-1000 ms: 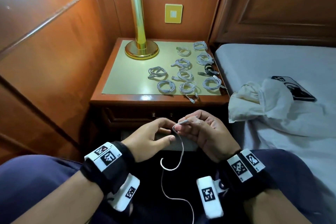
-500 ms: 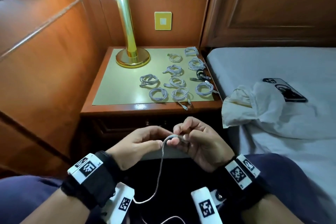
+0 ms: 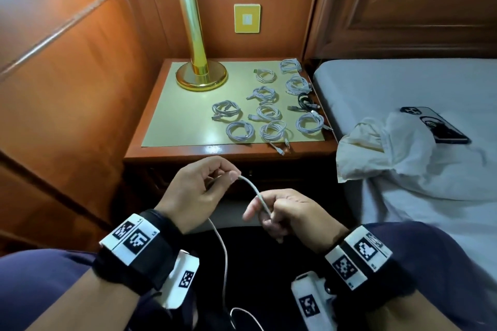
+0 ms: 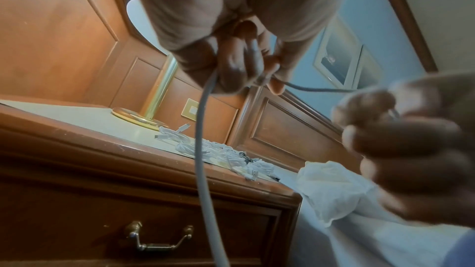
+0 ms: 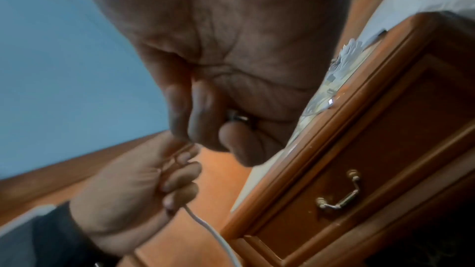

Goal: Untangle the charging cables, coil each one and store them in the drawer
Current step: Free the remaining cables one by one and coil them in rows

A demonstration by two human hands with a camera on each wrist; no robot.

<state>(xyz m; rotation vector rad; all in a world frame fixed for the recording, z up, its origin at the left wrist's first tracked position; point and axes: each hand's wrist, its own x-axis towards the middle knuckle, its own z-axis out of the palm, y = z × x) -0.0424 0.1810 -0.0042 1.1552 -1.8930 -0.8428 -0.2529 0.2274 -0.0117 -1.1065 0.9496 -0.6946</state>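
Slack is the main worry: the white cable [image 3: 255, 191] runs as a short span between the two hands, then drops from the left hand [image 3: 199, 193] in a long loose tail that curls in the lap near the bottom of the head view. The left hand has its fingers curled round the cable, thumb and forefinger pinching it where the span begins; the right hand [image 3: 285, 212] is closed on the other end of that span, and the right wrist view shows what looks like a metal plug tucked under its fingers, though blur makes that uncertain. If the tail snags on a wrist strap or a knee, the first turn of the coil would likely kink or pull out of the pinch. A light pinch could also let the cable twist, so the loops spring open. Ten or so coiled cables [image 3: 266, 111] already lie in rows on the nightstand [image 3: 172, 153], one plug hanging at its front edge; setting a new coil down carelessly could nudge that one off. The drawer [image 4: 159, 237] below looks closed, its handle untouched, so nothing is stored yet, and scooping many coils at once might undo them.
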